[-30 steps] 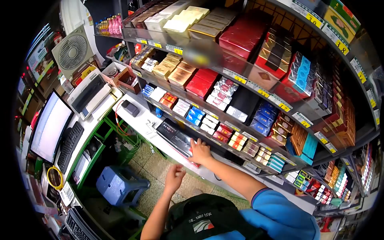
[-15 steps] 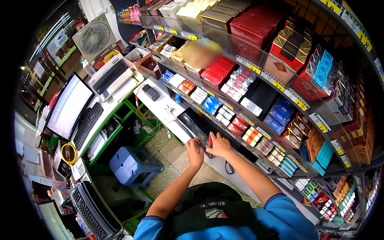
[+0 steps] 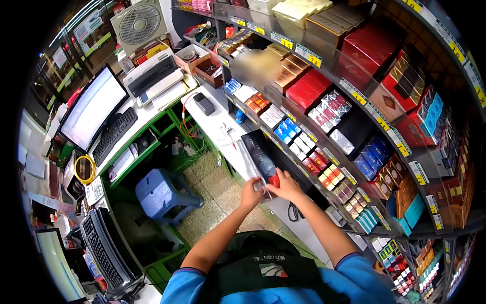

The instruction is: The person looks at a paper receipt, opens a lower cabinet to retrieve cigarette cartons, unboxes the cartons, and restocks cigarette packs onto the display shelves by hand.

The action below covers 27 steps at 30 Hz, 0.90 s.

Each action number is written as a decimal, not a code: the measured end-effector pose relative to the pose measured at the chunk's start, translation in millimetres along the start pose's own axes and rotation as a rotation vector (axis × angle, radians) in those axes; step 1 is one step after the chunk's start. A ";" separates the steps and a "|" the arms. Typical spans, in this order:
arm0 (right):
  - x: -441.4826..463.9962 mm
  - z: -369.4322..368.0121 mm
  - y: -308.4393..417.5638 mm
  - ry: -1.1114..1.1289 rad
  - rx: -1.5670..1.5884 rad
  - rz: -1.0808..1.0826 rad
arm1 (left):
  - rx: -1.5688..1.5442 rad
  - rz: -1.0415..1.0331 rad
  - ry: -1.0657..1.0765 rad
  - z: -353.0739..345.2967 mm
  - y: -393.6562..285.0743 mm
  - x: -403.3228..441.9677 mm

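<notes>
A long black box (image 3: pixel 257 147) with a red part (image 3: pixel 275 179) at its near end lies on the narrow white counter below the shelves. My right hand (image 3: pixel 287 187) is closed on this near end, its fingers round the red part. Close beside it on the left, my left hand (image 3: pixel 251 193) is pinched on the edge of something thin and clear, like plastic film. The fingertips of both hands are nearly together. Clear plastic also shows along the box's left side.
Shelves of small packs (image 3: pixel 288 130) rise on the right. A blue stool (image 3: pixel 161 192) stands on the floor at left. Beyond it are a monitor (image 3: pixel 95 106), keyboard (image 3: pixel 115 136), printer (image 3: pixel 154 76) and fan (image 3: pixel 136 24). A black device (image 3: pixel 204 104) sits on the white counter.
My left hand has moved up from beside the counter to meet my right hand and has pinched the clear material. My right hand has shifted on the box's near end. The view has turned.
</notes>
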State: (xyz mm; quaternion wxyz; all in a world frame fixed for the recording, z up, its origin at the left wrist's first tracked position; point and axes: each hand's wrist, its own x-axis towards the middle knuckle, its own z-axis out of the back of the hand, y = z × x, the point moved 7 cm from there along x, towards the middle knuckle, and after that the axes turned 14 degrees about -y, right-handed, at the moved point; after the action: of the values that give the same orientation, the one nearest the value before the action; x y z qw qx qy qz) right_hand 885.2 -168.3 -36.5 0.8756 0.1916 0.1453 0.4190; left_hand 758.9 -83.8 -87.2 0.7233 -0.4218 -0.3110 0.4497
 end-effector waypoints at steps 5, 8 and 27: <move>-2.4 -1.9 6.6 -0.057 -0.009 -0.071 | -0.404 0.187 0.030 -3.6 -0.9 -2.4; 8.7 -7.8 -2.9 -0.032 0.388 0.025 | -0.364 0.074 -0.013 15.9 -29.5 -1.1; -14.1 49.7 51.7 -0.216 0.210 0.257 | 0.395 -0.623 0.054 99.9 -102.1 38.2</move>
State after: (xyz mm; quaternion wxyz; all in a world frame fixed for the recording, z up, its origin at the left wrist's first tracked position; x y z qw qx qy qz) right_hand 862.2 -160.3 32.4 0.8005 0.3425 0.0677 0.4871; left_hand 731.0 -40.4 51.4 0.9010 -0.1709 -0.3123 0.2479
